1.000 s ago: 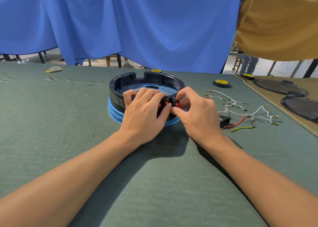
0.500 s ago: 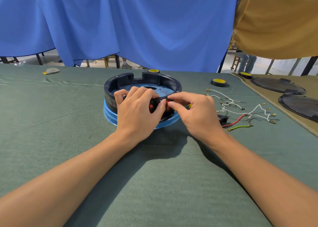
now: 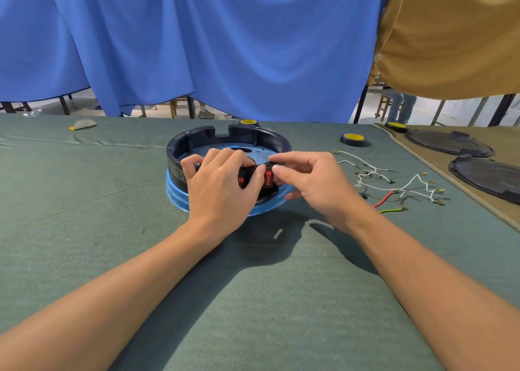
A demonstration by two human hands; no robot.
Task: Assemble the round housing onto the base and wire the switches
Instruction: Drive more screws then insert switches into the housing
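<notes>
On the green cloth-covered table (image 3: pixel 112 201), seen from the head camera, a dark round plastic housing (image 3: pixel 197 141) sits on a blue round base (image 3: pixel 177 194), near the middle of the table and within reach of both hands.

The left hand (image 3: pixel 222 186) grips the housing's near wall. Its fingers (image 3: pixel 213 156) are curled over the rim into the inside, and its thumb lies against the outer face between two red rocker switches (image 3: pixel 268 177) set in that wall. The right hand (image 3: pixel 312 183) pinches the same wall at the right-hand switch, with the forefinger stretched along the rim above it and the thumb tip just beside it. Its other fingers are loosely curled, and the lowest one is down by the base's edge.

To the right lie loose white wires with brass terminals (image 3: pixel 374 178), a red wire (image 3: pixel 384 199) and a green-yellow wire (image 3: pixel 391 209), near the right wrist but apart from it. A black-and-yellow tape roll (image 3: pixel 353 139) lies beyond them. Farther right, dark round lids (image 3: pixel 450 144) rest on a tan mat (image 3: pixel 501 201). Bare cloth stretches to the left of the housing and towards the person.
</notes>
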